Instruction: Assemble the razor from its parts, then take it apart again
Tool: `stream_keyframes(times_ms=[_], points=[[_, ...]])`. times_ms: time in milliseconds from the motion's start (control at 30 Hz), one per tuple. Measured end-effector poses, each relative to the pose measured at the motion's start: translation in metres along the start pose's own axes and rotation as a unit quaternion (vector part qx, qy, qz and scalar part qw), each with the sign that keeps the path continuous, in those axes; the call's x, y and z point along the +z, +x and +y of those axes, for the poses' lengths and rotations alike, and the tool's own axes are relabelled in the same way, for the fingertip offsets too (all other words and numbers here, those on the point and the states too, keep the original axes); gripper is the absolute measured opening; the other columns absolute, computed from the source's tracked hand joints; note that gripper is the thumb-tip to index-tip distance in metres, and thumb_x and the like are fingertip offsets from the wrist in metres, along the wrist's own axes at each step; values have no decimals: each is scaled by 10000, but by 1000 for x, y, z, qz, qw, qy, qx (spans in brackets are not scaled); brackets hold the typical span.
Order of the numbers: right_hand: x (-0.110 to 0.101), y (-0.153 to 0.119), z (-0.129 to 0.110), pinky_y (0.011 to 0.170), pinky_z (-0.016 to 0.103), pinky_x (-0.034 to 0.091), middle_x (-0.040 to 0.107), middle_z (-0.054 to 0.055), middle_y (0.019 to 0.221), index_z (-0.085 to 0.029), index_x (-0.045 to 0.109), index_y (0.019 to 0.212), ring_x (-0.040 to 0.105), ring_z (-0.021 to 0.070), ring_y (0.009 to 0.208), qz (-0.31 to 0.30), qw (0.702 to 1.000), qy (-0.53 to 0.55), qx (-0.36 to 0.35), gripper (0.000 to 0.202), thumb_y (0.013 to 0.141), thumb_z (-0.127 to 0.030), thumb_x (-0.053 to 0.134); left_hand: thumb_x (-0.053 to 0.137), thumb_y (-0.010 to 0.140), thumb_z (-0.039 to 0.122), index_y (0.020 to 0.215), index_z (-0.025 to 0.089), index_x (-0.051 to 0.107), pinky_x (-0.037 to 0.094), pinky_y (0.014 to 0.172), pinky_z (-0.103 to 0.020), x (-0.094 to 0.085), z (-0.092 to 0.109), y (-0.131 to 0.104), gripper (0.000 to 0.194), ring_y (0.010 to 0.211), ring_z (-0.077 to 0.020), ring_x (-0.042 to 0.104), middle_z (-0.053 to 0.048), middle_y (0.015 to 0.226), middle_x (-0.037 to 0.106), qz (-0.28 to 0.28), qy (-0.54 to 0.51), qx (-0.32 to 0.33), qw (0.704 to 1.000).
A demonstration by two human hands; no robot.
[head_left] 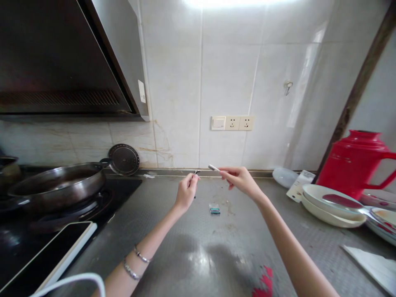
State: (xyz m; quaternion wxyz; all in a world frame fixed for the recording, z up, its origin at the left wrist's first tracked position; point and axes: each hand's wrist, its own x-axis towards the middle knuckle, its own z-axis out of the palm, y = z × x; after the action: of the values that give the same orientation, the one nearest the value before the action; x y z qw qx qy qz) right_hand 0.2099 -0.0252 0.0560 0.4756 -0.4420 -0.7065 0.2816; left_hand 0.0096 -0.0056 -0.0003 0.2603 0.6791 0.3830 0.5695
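My left hand (pixel 185 192) is closed around a slim dark razor (pixel 197 172). Its head sticks out above my fingers and a bit of the handle shows below them. To the right, my right hand (pixel 238 179) pinches what looks like a toothbrush (pixel 213 167), its pale head pointing left toward the razor. A small gap separates the two things. Below and between my hands, a small clear case (pixel 214 209) with greenish and dark strips lies on the grey metal counter (pixel 198 243).
At left a steel pan (pixel 62 185) sits on the black stove, with a phone-like device (pixel 62 251) in front. A round dark disc (pixel 123 159) leans on the wall. At right stand stacked plates (pixel 334 214) and a red thermos (pixel 352 165). A red patch (pixel 264 282) marks the front.
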Motion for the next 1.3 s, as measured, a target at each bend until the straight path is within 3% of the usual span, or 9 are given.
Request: stream_keyframes(times_ms=[267, 533, 800, 1000, 1300], points=[[27, -10, -15, 343, 151, 249, 475, -19, 654, -189, 586, 1186, 339, 46, 465, 27, 977, 205, 54, 495, 729, -380, 589, 367, 872, 459, 776, 178, 509, 240, 398, -192, -6, 8, -1, 329, 385, -70, 318, 74, 460, 344, -24, -51, -8, 998], [48, -27, -13, 319, 139, 218, 426, -30, 681, -224, 543, 1221, 290, 38, 452, 16, 964, 251, 83, 538, 717, -397, 611, 404, 858, 467, 813, 177, 492, 352, 470, -190, 3, 4, 1, 306, 473, -75, 445, 47, 589, 473, -99, -101, 0, 990], [62, -42, -16, 333, 149, 140, 436, -28, 693, -265, 557, 1207, 250, 29, 433, 13, 933, 333, 134, 531, 697, -388, 639, 463, 832, 457, 739, 182, 484, 277, 441, -198, 5, -3, 0, 292, 429, -71, 322, 74, 501, 357, -37, -76, 0, 996], [65, -36, -15, 342, 146, 141, 407, -42, 662, -250, 555, 1210, 249, 26, 430, 67, 928, 345, 120, 554, 682, -388, 648, 480, 829, 422, 710, 175, 477, 242, 423, -189, 10, -2, -2, 275, 412, -58, 292, 82, 481, 325, -24, -104, -7, 994], [76, -40, -21, 342, 140, 148, 409, -51, 640, -212, 541, 1225, 263, 23, 429, 79, 924, 354, 125, 577, 683, -377, 651, 509, 805, 459, 713, 176, 482, 193, 349, -177, 11, 1, -1, 299, 358, -49, 249, 92, 446, 322, 11, -179, -50, 983]])
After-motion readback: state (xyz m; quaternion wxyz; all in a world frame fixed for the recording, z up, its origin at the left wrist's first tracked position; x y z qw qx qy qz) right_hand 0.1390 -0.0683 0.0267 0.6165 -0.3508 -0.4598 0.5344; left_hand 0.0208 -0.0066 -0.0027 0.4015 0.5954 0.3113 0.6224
